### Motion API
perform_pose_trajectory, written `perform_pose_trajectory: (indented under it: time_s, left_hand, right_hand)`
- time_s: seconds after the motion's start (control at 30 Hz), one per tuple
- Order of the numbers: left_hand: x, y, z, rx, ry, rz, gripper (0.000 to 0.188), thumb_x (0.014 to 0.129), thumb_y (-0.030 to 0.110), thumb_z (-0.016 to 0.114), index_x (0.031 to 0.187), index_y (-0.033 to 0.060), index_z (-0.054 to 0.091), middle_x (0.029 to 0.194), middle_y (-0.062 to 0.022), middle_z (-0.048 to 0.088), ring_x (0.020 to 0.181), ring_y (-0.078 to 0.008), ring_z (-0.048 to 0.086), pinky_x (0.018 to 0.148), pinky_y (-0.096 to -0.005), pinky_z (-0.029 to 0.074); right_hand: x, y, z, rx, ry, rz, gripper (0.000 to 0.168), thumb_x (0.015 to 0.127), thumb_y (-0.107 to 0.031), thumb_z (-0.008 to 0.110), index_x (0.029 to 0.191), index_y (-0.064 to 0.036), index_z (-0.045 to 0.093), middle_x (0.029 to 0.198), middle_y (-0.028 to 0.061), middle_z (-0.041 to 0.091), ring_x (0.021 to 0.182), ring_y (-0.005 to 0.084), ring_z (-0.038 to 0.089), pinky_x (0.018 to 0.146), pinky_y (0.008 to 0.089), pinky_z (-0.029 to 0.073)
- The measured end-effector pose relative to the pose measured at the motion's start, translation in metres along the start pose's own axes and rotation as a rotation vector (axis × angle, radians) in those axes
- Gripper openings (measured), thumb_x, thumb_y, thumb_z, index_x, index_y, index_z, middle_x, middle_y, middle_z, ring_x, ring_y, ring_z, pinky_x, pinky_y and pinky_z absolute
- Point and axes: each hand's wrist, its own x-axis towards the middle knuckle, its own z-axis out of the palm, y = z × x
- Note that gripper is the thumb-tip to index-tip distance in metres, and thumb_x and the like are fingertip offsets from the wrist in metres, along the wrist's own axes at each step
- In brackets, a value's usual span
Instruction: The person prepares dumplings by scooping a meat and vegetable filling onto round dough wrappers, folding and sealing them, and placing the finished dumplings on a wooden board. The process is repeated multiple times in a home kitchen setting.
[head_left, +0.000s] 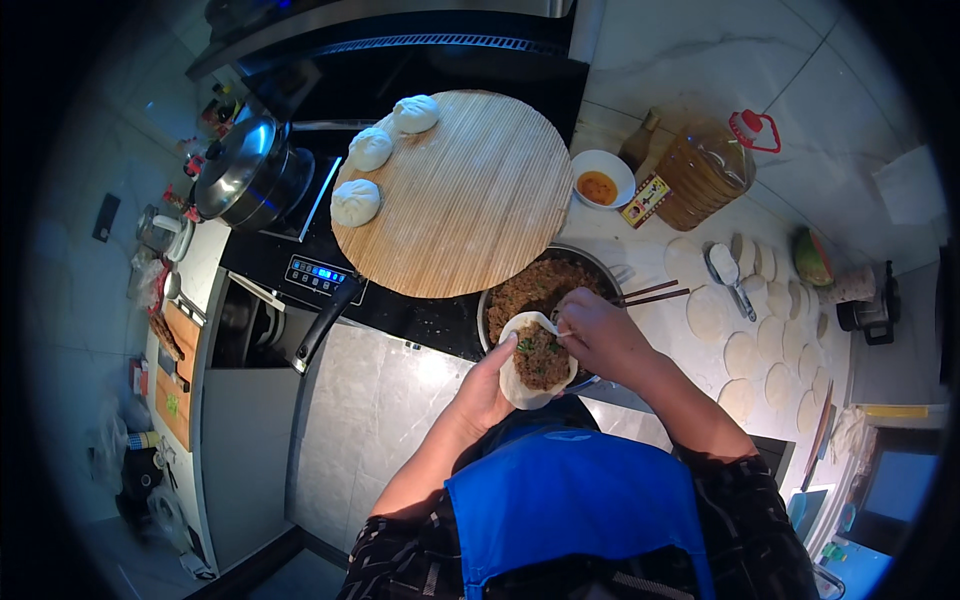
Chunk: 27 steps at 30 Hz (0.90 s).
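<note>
My left hand (484, 390) holds a round dough wrapper (517, 394) with brown minced filling (538, 364) and green bits on it. The fingers of my right hand (592, 326) pinch the wrapper's upper right edge. Beneath both hands is a large metal bowl (616, 281) of minced filling, partly hidden by my hands and the board. A pair of chopsticks (652, 292) sticks out to the right past my right hand. Above the bowl lies a round wooden board (465, 195) with several pleated buns (355, 202) along its left side.
Many flat dough wrappers (741, 355) and a metal scoop of flour (727, 274) lie on the right counter. Behind them stand an oil jug (701, 176), a bottle (640, 142) and a white bowl (604, 169). A lidded pot (244, 172) sits left on the stove; a pan handle (326, 319) juts out.
</note>
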Motion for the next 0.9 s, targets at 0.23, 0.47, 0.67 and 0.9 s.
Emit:
perform_pose_trajectory:
  time_s: [0.23, 0.47, 0.67, 0.9]
  left_hand:
    - [0.011, 0.006, -0.012, 0.082, -0.03, -0.069, 0.052, 0.097, 0.035, 0.041, 0.138, 0.0041, 0.031, 0.127, -0.0228, 0.05, 0.111, -0.0396, 0.056, 0.086, -0.0552, 0.051]
    - [0.017, 0.002, -0.009, 0.146, 0.039, -0.057, 0.052, 0.097, 0.034, 0.043, 0.137, 0.0041, 0.033, 0.126, -0.0201, 0.052, 0.109, -0.0365, 0.058, 0.086, -0.0521, 0.052]
    - [0.02, 0.016, -0.006, 0.233, 0.018, -0.135, 0.051, 0.097, 0.034, 0.045, 0.138, 0.0059, 0.034, 0.126, -0.0168, 0.053, 0.108, -0.0327, 0.059, 0.082, -0.051, 0.054]
    - [0.018, 0.025, -0.006, 0.338, 0.029, -0.154, 0.049, 0.098, 0.032, 0.044, 0.14, 0.0087, 0.034, 0.126, -0.0146, 0.053, 0.108, -0.0282, 0.06, 0.077, -0.0456, 0.057]
  right_hand:
    - [0.009, 0.001, -0.004, 0.568, -0.137, 0.486, 0.017, 0.079, -0.007, 0.066, 0.095, 0.0, 0.064, 0.083, 0.0035, 0.058, 0.079, 0.0112, 0.059, 0.066, 0.0285, 0.047]
    - [0.003, 0.002, 0.001, 0.141, 0.023, -0.049, 0.013, 0.078, -0.008, 0.067, 0.087, 0.001, 0.064, 0.081, 0.0043, 0.059, 0.07, 0.0102, 0.058, 0.06, 0.0275, 0.047]
    - [0.016, -0.009, -0.022, 0.57, -0.268, 0.585, 0.012, 0.077, -0.008, 0.067, 0.086, -0.001, 0.063, 0.079, 0.0033, 0.056, 0.071, 0.0103, 0.055, 0.062, 0.0272, 0.045]
    - [0.003, 0.004, -0.006, 0.32, -0.054, 0.171, 0.021, 0.077, -0.01, 0.068, 0.095, 0.0, 0.063, 0.08, 0.0033, 0.06, 0.069, 0.0104, 0.056, 0.061, 0.0235, 0.045]
